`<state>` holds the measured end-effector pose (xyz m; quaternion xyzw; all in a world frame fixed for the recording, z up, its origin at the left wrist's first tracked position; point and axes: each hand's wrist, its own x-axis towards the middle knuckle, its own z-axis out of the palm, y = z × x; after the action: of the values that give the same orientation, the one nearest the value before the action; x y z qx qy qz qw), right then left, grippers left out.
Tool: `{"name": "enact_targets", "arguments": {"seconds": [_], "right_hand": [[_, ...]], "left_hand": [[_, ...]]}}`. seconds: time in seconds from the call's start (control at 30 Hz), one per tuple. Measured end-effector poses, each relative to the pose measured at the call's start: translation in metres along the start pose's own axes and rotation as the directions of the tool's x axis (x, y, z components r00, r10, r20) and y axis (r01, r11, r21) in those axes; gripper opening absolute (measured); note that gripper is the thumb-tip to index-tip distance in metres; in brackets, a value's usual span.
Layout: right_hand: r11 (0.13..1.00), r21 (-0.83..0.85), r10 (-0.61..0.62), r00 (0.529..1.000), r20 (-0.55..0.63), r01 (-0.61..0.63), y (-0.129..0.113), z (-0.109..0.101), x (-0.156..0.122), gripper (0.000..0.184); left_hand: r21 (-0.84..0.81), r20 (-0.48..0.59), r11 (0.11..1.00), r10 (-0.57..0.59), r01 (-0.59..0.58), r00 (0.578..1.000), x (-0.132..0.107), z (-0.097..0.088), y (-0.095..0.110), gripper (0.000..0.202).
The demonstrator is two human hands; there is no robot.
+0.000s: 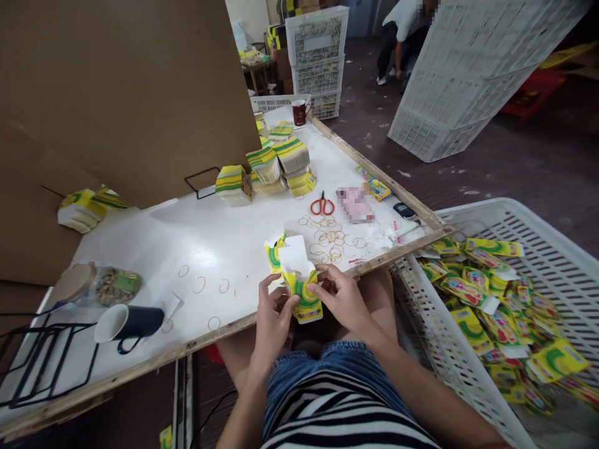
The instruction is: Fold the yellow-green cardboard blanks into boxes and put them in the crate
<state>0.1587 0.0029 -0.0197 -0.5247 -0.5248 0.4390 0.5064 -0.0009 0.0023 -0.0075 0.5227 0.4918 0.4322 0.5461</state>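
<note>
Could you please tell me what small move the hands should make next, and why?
Probably fold the white flap down over the carton while keeping hold of its sides: the flap appears to stick out open beyond the carton's yellow front, and the left hand and right hand already grip opposite sides.

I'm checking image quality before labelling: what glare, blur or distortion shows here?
Head view: a glare patch on the tabletop, left of the yellow box; wide-angle stretch seems to tilt the crate stack at upper right; pixelation hides detail on the pink item; the left hand and right hand look fairly sharp.
</note>
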Motion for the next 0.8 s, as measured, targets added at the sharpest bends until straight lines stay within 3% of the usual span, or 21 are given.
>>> {"name": "enact_targets", "arguments": {"seconds": [0.07, 0.13, 0.23, 0.37, 0.43, 0.5, 0.57, 0.6, 0.63, 0.7, 0.8], "right_hand": [[0.992, 0.126, -0.024, 0.998, 0.064, 0.015, -0.001, -0.005, 0.000, 0.041], [0.980, 0.196, -0.067, 0.988, 0.140, 0.039, -0.002, -0.010, -0.001, 0.044], [0.979, 0.198, -0.098, 0.970, 0.222, 0.054, -0.003, -0.017, -0.001, 0.033], [0.992, 0.050, -0.124, 0.949, 0.291, 0.115, -0.005, -0.023, 0.001, 0.017], [0.983, -0.020, -0.172, 0.951, 0.258, 0.184, -0.007, -0.023, 0.002, 0.021], [0.977, -0.022, -0.205, 0.962, 0.182, 0.213, -0.006, -0.020, 0.002, 0.018], [0.984, 0.048, -0.174, 0.979, 0.101, 0.170, -0.004, -0.016, 0.001, 0.016], [0.987, 0.080, -0.147, 0.987, 0.068, 0.142, -0.002, -0.015, 0.001, 0.025], [0.988, 0.090, -0.131, 0.990, 0.046, 0.126, -0.001, -0.014, 0.001, 0.032], [0.987, 0.033, -0.160, 0.987, 0.023, 0.160, 0.001, -0.015, 0.001, 0.027], [0.969, -0.063, -0.237, 0.971, 0.021, 0.238, 0.000, -0.020, 0.001, 0.024]], "left_hand": [[-0.040, 0.044, 0.999, -0.009, 0.011, 0.999, -0.001, -0.003, 0.003, 0.056], [-0.079, 0.096, 0.996, -0.022, 0.029, 0.995, -0.003, -0.005, 0.007, 0.061], [-0.112, 0.215, 0.990, -0.063, 0.088, 0.975, -0.005, -0.009, 0.014, 0.053], [-0.135, 0.348, 0.979, -0.094, 0.150, 0.933, -0.007, -0.012, 0.017, 0.033], [-0.165, 0.367, 0.974, -0.084, 0.154, 0.926, -0.007, -0.011, 0.016, 0.034], [-0.205, 0.344, 0.966, -0.080, 0.158, 0.936, -0.006, -0.009, 0.014, 0.050], [-0.229, 0.319, 0.957, -0.099, 0.178, 0.943, -0.005, -0.007, 0.012, 0.072], [-0.230, 0.320, 0.955, -0.107, 0.187, 0.941, -0.005, -0.006, 0.011, 0.077], [-0.221, 0.327, 0.956, -0.114, 0.193, 0.938, -0.004, -0.006, 0.009, 0.075], [-0.182, 0.333, 0.966, -0.113, 0.182, 0.936, -0.003, -0.006, 0.006, 0.059], [-0.083, 0.252, 0.989, -0.100, 0.125, 0.962, -0.001, -0.006, 0.002, 0.044]]}}
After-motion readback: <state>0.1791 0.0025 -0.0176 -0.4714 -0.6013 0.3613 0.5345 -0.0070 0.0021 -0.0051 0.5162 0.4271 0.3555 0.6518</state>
